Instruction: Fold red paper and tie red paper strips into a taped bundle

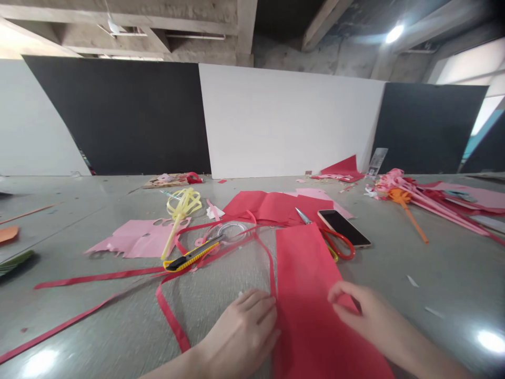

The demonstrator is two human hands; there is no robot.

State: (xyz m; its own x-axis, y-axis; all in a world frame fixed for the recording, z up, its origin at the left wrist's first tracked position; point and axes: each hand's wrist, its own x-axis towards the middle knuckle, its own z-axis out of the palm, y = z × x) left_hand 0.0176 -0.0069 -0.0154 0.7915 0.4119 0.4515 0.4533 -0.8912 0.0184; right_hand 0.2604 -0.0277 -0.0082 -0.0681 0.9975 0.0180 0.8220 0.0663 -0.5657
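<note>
A long red sheet (307, 273), paper or thin felt, lies before me and runs toward the near edge of the view. My left hand (246, 329) is at its left edge, fingers bent and pressed together on the margin. At the right edge, my right hand (365, 310) curls thumb and forefinger in a pinch over the sheet. Beyond the sheet's far end are scissors (341, 245) with red-orange handles, partly covered by it, and a phone (345, 228). Left of it, a yellow-and-black box cutter (193, 254) rests on red ribbon strips (171, 316).
More red sheets (272, 205) lie behind. Leftward are a cut pink sheet (138, 238), a yellow paper-strip flower (183, 202) and a clear tape roll (232, 230). Pink strips (398, 184) and an orange flower (402, 197) lie right. Upright panels (292, 121) stand behind the table.
</note>
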